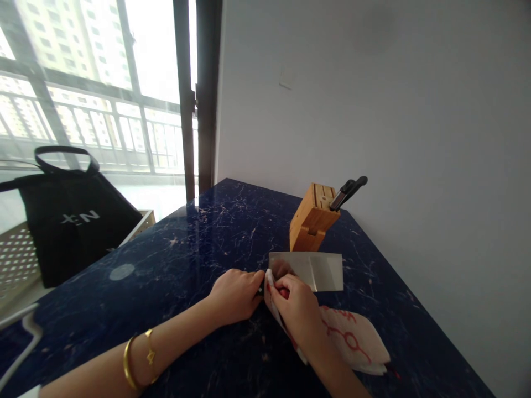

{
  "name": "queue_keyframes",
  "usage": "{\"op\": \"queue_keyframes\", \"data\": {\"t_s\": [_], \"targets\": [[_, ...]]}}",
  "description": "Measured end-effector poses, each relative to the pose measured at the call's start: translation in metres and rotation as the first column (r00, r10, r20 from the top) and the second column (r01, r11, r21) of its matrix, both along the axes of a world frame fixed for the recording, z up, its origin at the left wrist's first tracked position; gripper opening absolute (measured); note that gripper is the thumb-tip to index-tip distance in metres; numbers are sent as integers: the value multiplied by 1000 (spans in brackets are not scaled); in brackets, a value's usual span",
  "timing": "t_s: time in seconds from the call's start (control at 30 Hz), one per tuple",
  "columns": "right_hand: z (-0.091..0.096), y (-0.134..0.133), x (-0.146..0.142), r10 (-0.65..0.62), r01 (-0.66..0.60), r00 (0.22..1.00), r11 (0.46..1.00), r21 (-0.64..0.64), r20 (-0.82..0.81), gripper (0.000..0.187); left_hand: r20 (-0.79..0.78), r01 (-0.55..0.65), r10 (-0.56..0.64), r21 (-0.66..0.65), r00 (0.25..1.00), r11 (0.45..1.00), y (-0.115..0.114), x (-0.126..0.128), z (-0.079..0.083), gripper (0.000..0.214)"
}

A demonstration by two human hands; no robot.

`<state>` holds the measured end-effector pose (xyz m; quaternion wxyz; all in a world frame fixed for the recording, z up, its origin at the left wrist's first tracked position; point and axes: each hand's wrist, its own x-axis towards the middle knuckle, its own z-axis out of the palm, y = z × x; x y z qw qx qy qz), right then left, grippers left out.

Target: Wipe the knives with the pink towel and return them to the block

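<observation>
A broad steel cleaver lies flat on the dark blue marble table, blade pointing right. My left hand is closed around its dark handle, which is almost hidden. My right hand is closed on a white cloth with red print and presses part of it against the blade near the handle. The rest of the cloth trails on the table to the right of my wrist.
A wooden knife block with black-handled knives stands behind the cleaver, near the white wall. A black bag rests on a perforated rack at left, by the window. Gold bangles are on my left wrist.
</observation>
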<state>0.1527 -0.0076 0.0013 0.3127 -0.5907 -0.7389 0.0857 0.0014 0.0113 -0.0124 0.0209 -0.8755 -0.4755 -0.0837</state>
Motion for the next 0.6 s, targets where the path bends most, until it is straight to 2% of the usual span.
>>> {"op": "queue_keyframes", "data": {"t_s": [0.13,0.33,0.5,0.6], "targets": [[2,2,1,-4,4,1000,1000,30,-23,29,17,-1,1,6,1000,1000,1,0,0,27],[4,1,3,-19,22,999,996,-86,34,27,-2,-6,6,-3,1000,1000,0,0,2,18],[7,2,2,-10,10,1000,1000,-16,15,25,13,-34,34,-34,999,999,-2,0,4,26],[5,2,3,0,0,999,1000,-20,34,25,-4,-40,40,-51,999,998,-2,2,6,24]]}}
